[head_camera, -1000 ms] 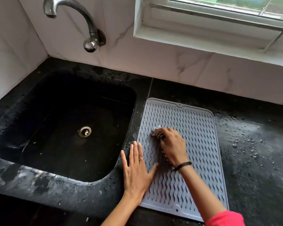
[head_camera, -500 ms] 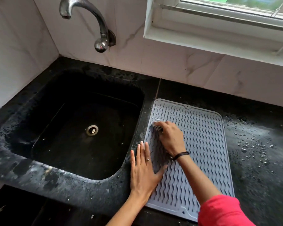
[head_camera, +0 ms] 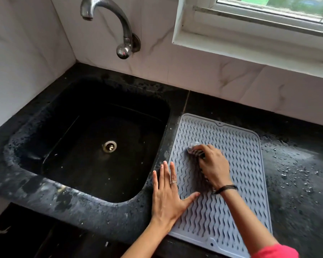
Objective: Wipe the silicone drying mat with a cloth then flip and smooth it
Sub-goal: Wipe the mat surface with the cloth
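Head view is all I have, looking down on a black stone counter (head_camera: pixel 296 183) with a dark sink (head_camera: pixel 93 146) set into it on the left. The grey silicone drying mat (head_camera: pixel 246 164) lies flat on the counter just right of the sink, its long side running away from me and its wavy ribs facing up. I see the right hand (head_camera: pixel 213 164) pressed down on the upper middle of the mat, fingers curled tight around a small bunched cloth (head_camera: pixel 193 147); only a pale striped corner of the cloth pokes out past the fingertips, touching the ribs. The left hand (head_camera: pixel 168 194) lies flat and spread, holding nothing, with its palm on the counter strip between sink and mat, its thumb reaching across onto the mat's left edge, and a ring on one finger. The two hands sit near each other but do not touch. A dark band circles the right wrist, and a pink sleeve (head_camera: pixel 276 252) shows at the bottom edge. Water droplets (head_camera: pixel 287 170) bead on the counter right of the mat. A metal tap (head_camera: pixel 119 30) juts from the tiled wall above the sink, and a white window frame (head_camera: pixel 250 34) sits above the mat.
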The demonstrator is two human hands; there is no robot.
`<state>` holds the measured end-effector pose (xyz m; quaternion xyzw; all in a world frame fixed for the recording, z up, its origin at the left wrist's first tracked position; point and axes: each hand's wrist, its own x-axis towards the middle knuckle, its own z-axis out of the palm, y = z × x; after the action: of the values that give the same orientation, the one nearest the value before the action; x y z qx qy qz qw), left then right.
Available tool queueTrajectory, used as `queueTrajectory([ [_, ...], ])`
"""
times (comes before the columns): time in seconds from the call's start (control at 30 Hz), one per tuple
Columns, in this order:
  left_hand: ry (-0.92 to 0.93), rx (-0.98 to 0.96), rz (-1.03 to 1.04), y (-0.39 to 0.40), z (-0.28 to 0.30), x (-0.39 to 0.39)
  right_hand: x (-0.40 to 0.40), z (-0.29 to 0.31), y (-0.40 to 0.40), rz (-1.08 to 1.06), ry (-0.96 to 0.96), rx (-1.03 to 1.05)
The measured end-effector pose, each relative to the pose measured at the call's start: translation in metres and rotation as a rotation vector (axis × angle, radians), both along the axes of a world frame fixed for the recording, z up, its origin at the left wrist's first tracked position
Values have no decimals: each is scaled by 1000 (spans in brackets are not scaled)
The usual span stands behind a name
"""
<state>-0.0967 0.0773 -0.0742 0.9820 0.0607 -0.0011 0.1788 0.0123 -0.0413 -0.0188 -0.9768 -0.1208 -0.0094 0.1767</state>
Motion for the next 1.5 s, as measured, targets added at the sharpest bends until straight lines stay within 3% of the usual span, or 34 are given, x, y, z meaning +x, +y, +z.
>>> queueTrajectory([
  [0.1,39,16,-14,0,0,0,-21,-6,14,138,-44,-35],
  [0.23,15,38,-12,0,-2,-1,-54,7,-28,286,63,-13],
  [0.37,-112,60,7,-3,-6,0,-49,16,-89,19,263,-55],
  [0.5,-173,48,-89,-33,1,5,-20,8,-105,-388,95,-37],
  [0.67,-55,-23,-229,-78,3,7,-50,-8,-60,-170,35,-38],
  [0.77,-25,11,-251,-77,-5,4,-78,-3,-81,-84,91,-53],
  [0.87,-58,47,-264,-76,-7,3,-74,6,-114,-191,188,-74],
  [1.0,-68,48,-250,-77,-8,3,-43,6,-120,-506,38,-69],
  [1.07,-57,51,-259,-77,-8,3,-41,1,-103,-504,12,-59],
  [1.2,-42,72,-272,-77,-8,3,-76,-6,-77,-216,23,-64],
  [1.27,-36,64,-276,-77,-8,2,-92,-3,-90,-189,64,-46],
  [1.37,2,25,-267,-77,-3,2,-97,4,-122,-293,165,-59],
  [1.5,21,-1,-269,-75,0,-1,-64,2,-149,-541,22,-50],
])
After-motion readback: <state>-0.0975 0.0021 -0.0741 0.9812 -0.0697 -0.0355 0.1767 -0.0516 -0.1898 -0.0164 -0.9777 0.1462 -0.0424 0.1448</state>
